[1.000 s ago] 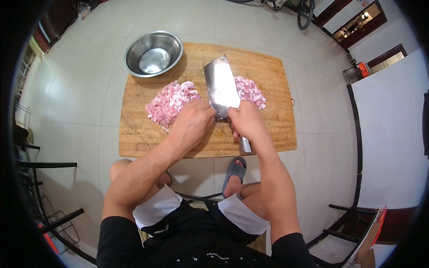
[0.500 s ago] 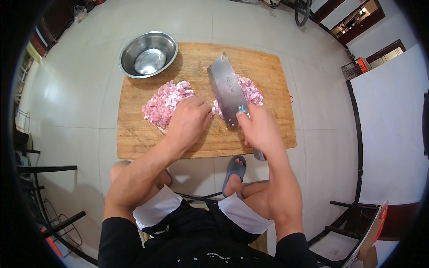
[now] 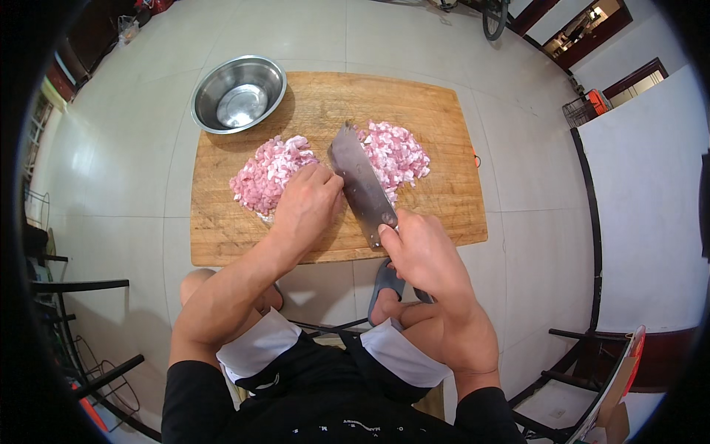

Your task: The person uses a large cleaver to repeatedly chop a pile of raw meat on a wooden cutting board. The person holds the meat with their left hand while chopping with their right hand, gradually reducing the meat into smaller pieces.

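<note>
My right hand (image 3: 423,248) grips the handle of a cleaver (image 3: 360,177), its wide steel blade tilted over the middle of a wooden cutting board (image 3: 333,92). Just left of the blade, my left hand (image 3: 305,201) is closed with fingers curled down; its fingertips are hidden, so what they hold does not show. It rests against the near right side of a heap of diced pink meat (image 3: 266,174). Beyond the blade, on the right, lies a second heap of diced meat (image 3: 399,152), partly covered by the cleaver.
An open steel bowl (image 3: 198,103) stands on the board's far left corner, with no food visible inside. Beneath the board's near edge is my slippered foot (image 3: 386,288). Black metal frames (image 3: 81,286) stand at the left, and a white panel (image 3: 643,207) at the right.
My right hand has drawn the cleaver nearer to me and slightly left, uncovering more of the right heap. My left hand stays curled by the left heap.
</note>
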Motion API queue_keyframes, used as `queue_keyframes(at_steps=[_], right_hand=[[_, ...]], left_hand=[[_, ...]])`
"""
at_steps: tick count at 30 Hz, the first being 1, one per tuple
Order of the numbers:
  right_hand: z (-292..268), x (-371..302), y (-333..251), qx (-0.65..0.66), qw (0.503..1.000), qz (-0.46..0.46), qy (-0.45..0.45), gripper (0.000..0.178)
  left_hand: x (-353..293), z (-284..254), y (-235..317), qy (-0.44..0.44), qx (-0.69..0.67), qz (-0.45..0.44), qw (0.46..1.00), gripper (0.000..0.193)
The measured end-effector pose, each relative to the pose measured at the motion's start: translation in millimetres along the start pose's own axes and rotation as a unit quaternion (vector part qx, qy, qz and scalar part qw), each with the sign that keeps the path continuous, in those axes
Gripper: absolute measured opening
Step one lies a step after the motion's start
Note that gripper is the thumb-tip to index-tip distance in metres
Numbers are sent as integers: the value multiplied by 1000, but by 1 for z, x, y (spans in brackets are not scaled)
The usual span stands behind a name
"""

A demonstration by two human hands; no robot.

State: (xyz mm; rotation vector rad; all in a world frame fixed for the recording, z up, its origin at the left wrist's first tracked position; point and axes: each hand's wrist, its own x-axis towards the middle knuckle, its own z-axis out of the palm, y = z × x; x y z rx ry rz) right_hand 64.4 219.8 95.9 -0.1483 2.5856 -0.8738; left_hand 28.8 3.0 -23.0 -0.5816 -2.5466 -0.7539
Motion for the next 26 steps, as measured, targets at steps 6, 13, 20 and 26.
queue_keyframes(at_steps=[6,13,20,26], right_hand=[[0,-2,-7,-26,1000,1,-2,34],[18,2,-12,-106,993,-52,4,29],[31,52,-23,-121,989,-52,71,27],[27,86,0,-42,998,40,11,32]], left_hand=[[1,2,0,2,-32,5,999,9],[3,-2,-4,-21,-52,-10,998,8],[4,-4,-9,-44,-82,4,996,11],[5,-6,-12,-60,-96,9,994,12]])
